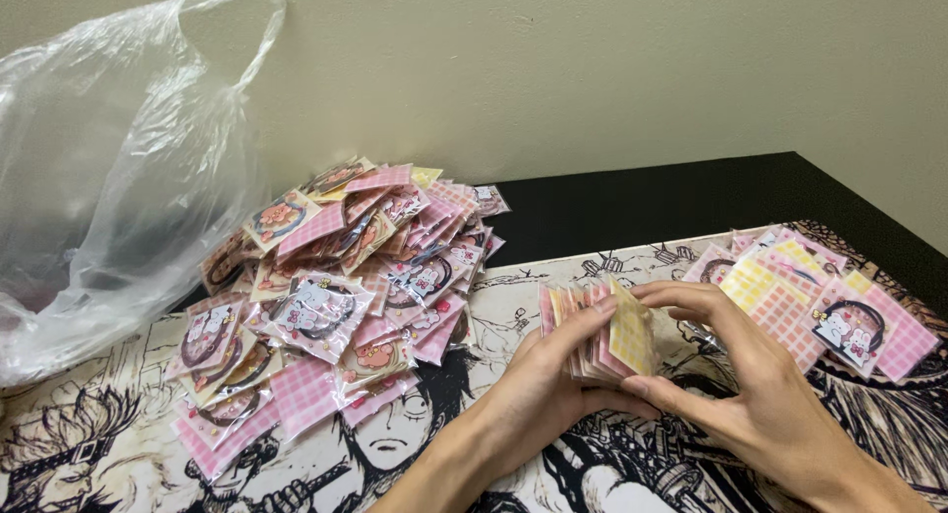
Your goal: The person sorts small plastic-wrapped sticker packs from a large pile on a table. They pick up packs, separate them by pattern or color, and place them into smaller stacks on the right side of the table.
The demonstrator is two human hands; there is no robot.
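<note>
Packets in pink-checked wrappers lie heaped (346, 286) well left of the grip, a smaller spread (810, 286) just right of it on the worktop (632, 207). Between them both hands, left (538, 390) and right (736, 370), clamp an upright stack (597, 335). It seems mid-squaring; next would call for gentle, even pressure.

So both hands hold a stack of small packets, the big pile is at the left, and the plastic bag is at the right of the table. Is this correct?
Not quite: the plastic bag is at the left, behind the big pile, as the head view shows. The rest holds: the left hand and right hand hold a stack of small packets.
</note>
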